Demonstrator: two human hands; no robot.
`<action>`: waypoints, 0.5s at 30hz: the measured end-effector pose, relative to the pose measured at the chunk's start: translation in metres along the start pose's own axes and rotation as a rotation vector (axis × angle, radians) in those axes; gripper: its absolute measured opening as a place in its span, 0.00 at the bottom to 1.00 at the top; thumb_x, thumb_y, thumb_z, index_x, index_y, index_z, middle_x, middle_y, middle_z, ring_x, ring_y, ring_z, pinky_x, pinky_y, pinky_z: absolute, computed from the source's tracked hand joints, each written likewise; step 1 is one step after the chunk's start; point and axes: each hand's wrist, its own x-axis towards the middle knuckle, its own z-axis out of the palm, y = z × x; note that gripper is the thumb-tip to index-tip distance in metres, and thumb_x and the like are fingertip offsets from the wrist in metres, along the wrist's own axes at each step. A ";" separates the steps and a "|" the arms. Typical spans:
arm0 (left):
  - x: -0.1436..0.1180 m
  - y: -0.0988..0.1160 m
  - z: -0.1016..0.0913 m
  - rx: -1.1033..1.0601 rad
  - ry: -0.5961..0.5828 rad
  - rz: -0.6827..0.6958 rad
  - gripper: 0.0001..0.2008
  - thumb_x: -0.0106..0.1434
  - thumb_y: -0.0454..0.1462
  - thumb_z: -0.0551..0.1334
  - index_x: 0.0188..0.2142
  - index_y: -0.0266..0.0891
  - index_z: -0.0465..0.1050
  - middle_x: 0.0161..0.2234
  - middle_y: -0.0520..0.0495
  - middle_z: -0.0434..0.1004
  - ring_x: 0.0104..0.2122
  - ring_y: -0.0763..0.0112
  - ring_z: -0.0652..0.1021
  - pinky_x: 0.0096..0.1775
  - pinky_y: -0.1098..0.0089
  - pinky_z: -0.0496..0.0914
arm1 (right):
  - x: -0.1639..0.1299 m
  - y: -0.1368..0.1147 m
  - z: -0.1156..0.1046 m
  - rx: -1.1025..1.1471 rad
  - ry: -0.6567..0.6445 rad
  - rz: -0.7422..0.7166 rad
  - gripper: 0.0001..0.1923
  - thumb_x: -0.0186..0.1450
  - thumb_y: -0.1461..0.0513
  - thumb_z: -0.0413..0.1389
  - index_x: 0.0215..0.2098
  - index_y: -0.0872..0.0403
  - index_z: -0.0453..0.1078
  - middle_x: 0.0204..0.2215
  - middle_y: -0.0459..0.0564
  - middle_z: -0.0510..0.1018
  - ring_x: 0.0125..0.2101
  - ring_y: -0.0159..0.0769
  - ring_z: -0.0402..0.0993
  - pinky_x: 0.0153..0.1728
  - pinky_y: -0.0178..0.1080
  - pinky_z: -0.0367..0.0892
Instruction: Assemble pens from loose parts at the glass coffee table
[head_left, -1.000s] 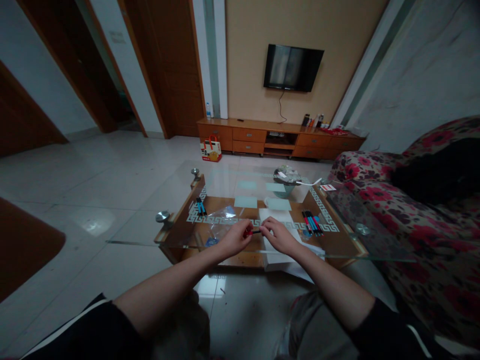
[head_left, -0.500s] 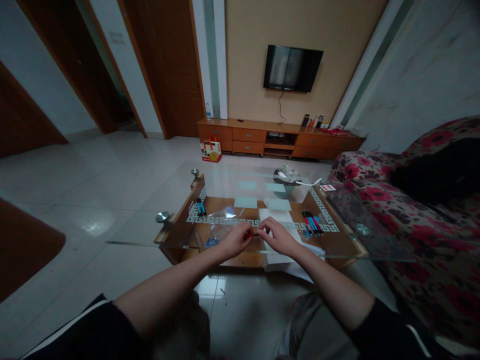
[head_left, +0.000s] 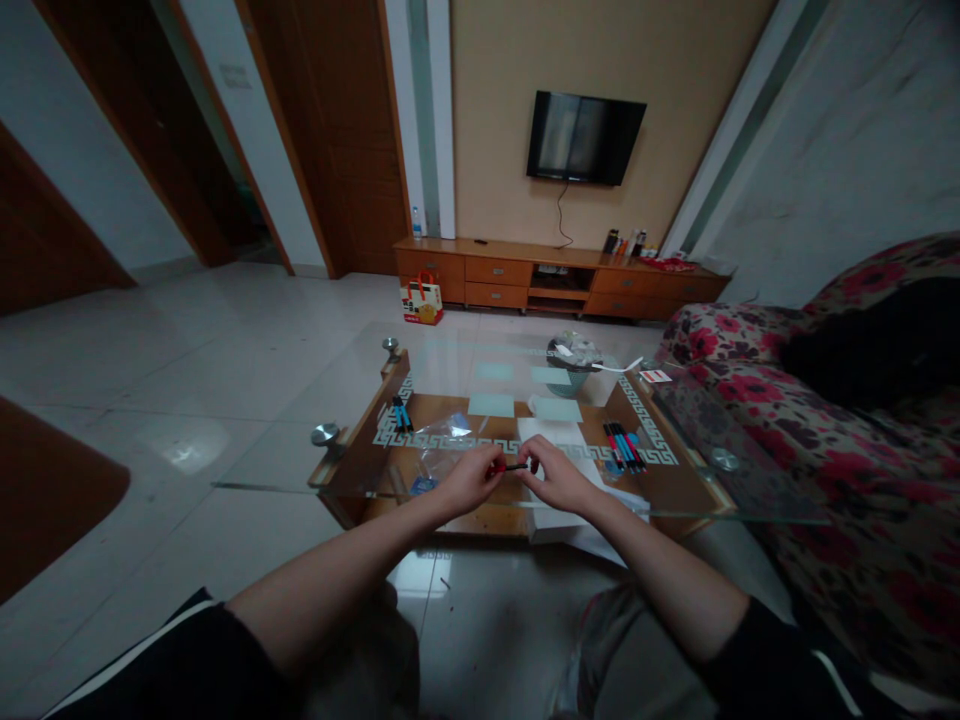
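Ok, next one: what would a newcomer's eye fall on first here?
Probably the left hand at mid-view, holding a slim red-and-black pen above the glass table, with the right hand by its black end. After that, likely the flowered sofa along the right side and the dark television on the far wall.

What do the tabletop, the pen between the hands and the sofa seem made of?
Tabletop: clear, smooth glass, see-through with a greenish edge. Pen: probably plastic, by its red and dark colouring; finish too small to judge. Sofa: likely matte fabric, as its floral pattern shows no shine.
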 end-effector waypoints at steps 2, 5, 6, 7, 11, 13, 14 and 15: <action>0.000 -0.001 0.001 -0.002 0.004 0.000 0.01 0.62 0.32 0.59 0.33 0.38 0.68 0.30 0.50 0.70 0.31 0.70 0.70 0.34 0.71 0.64 | 0.000 0.000 0.000 -0.001 -0.008 -0.012 0.08 0.69 0.57 0.55 0.35 0.53 0.68 0.39 0.50 0.70 0.35 0.36 0.69 0.40 0.40 0.68; -0.001 -0.002 0.001 -0.012 0.005 0.008 0.01 0.62 0.32 0.59 0.34 0.38 0.68 0.31 0.50 0.71 0.31 0.70 0.71 0.34 0.71 0.64 | 0.000 -0.001 -0.001 -0.017 -0.028 -0.023 0.13 0.72 0.57 0.50 0.31 0.53 0.69 0.38 0.51 0.70 0.37 0.36 0.69 0.42 0.41 0.67; -0.001 -0.002 0.002 -0.014 0.004 0.010 0.01 0.62 0.32 0.59 0.34 0.38 0.68 0.32 0.50 0.71 0.32 0.70 0.71 0.34 0.71 0.64 | 0.000 -0.001 -0.001 -0.022 -0.029 -0.019 0.12 0.72 0.57 0.51 0.33 0.53 0.69 0.38 0.50 0.70 0.37 0.36 0.69 0.42 0.41 0.67; -0.001 -0.003 0.002 -0.014 0.004 0.009 0.01 0.62 0.32 0.59 0.34 0.38 0.68 0.32 0.50 0.71 0.32 0.70 0.71 0.34 0.71 0.64 | 0.000 -0.001 -0.001 -0.025 -0.028 -0.012 0.10 0.71 0.56 0.52 0.35 0.53 0.70 0.38 0.50 0.70 0.36 0.36 0.69 0.42 0.41 0.67; -0.001 -0.002 0.002 -0.001 0.004 -0.006 0.01 0.62 0.33 0.59 0.33 0.38 0.68 0.31 0.50 0.70 0.31 0.70 0.71 0.33 0.71 0.64 | 0.000 -0.001 0.000 -0.034 -0.016 -0.006 0.08 0.68 0.55 0.56 0.38 0.52 0.69 0.38 0.50 0.70 0.35 0.36 0.69 0.40 0.40 0.67; -0.001 -0.001 0.002 0.001 0.001 -0.004 0.01 0.62 0.33 0.59 0.33 0.38 0.69 0.31 0.50 0.71 0.32 0.69 0.71 0.34 0.71 0.64 | 0.001 -0.001 0.000 -0.040 -0.026 -0.024 0.11 0.70 0.56 0.53 0.34 0.53 0.69 0.37 0.50 0.70 0.37 0.37 0.69 0.41 0.40 0.66; -0.001 -0.001 0.002 0.000 -0.002 0.000 0.01 0.63 0.33 0.59 0.34 0.38 0.69 0.31 0.49 0.71 0.32 0.69 0.71 0.34 0.70 0.65 | 0.001 -0.001 0.001 -0.043 -0.034 -0.030 0.13 0.71 0.56 0.51 0.33 0.53 0.70 0.37 0.50 0.70 0.37 0.37 0.69 0.42 0.40 0.66; -0.001 -0.001 0.002 -0.003 -0.004 0.004 0.01 0.63 0.33 0.59 0.34 0.38 0.69 0.32 0.49 0.72 0.32 0.69 0.71 0.35 0.70 0.65 | 0.002 -0.001 0.001 -0.045 -0.042 -0.030 0.14 0.72 0.56 0.50 0.32 0.53 0.70 0.37 0.50 0.70 0.37 0.37 0.69 0.43 0.41 0.66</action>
